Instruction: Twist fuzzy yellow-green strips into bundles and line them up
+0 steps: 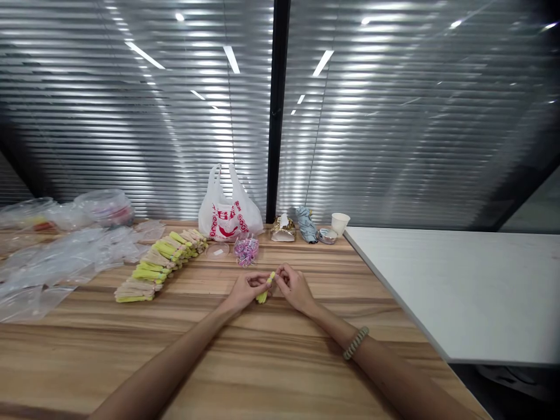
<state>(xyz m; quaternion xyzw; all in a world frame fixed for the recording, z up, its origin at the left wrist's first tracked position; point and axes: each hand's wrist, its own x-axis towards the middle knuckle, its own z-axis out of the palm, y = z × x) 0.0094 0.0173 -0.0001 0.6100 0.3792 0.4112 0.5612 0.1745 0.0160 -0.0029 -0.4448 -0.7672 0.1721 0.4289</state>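
In the head view, my left hand (pixel 248 290) is closed around a small bright-yellow bundle (pixel 262 297), holding it just above the wooden table. Its exact kind is too small to make out. My right hand (pixel 294 287) is at the upper end of the bundle, thumb and fingers pinched together; whatever is between them is hidden. Beyond my hands sits a heap of small pink and purple pieces (pixel 246 249) in a clear container. To the left lies a long row of similar yellow and beige bundles (pixel 160 262), laid overlapping.
Clear plastic bags (pixel 79 256) cover the table's left side, with clear round tubs (pixel 105 207) behind. Along the back stand a white carrier bag (pixel 230 213), a gold tissue pack (pixel 283 228), a folded umbrella (pixel 307 225) and a paper cup (pixel 339 223). A white table (pixel 472 286) adjoins at right.
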